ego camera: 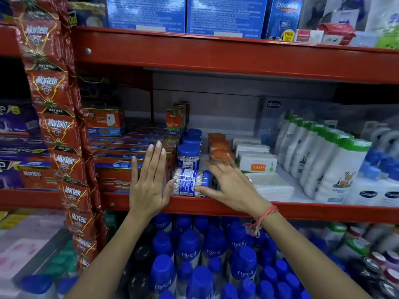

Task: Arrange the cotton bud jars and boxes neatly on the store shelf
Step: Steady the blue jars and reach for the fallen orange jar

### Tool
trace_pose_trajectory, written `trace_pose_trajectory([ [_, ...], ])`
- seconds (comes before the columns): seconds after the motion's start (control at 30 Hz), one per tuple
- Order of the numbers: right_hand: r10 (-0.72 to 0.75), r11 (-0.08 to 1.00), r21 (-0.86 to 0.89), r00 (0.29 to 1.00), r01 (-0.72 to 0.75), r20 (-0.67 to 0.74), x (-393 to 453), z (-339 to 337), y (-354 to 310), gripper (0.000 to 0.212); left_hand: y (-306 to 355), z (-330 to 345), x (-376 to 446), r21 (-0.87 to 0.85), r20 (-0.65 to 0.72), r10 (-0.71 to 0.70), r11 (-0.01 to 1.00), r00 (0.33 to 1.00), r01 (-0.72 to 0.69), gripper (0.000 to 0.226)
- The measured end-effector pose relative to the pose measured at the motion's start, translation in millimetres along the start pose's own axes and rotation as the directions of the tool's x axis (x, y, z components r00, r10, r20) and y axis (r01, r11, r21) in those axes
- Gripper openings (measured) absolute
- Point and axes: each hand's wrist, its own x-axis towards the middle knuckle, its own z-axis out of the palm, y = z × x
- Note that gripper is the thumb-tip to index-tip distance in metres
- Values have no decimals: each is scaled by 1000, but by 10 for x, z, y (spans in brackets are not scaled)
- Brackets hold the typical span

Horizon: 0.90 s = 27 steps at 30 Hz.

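A clear cotton bud jar with a blue lid (190, 182) lies on its side at the front of the red shelf (302, 210). My right hand (231, 184) grips its lid end. My left hand (149, 180) is flat and spread, its thumb touching the jar's base. Behind it stand upright blue-lidded jars (188, 156) in a row, and orange-lidded jars (218, 145) beside them. White cotton bud boxes (257, 160) are stacked to the right, and a clear flat pack of buds (272, 184) lies in front of them.
Stacked red Mortein boxes (121, 160) fill the shelf to the left, with hanging Mortein sachets (58, 130) in front. White green-capped bottles (336, 160) crowd the right. Blue-capped Nycil bottles (194, 251) fill the shelf below. The upper shelf beam (216, 55) hangs close overhead.
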Motion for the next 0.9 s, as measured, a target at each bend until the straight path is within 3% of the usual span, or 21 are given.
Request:
trace_pose_trajectory([
  [0.17,-2,999,-38,999,3,41,48,-16,22,87,17,39,-39,17,-46,-5,1000,999,5,64],
  [0.53,7,924,377,987,-68,161,334,-314,-2,93,11,46,-55,-7,-28,-27,1000,999,27,59],
  [0.9,-49,914,402,972,-49,230,681,-485,-184,90,8,26,-53,-26,-6,-36,999,999,36,57],
])
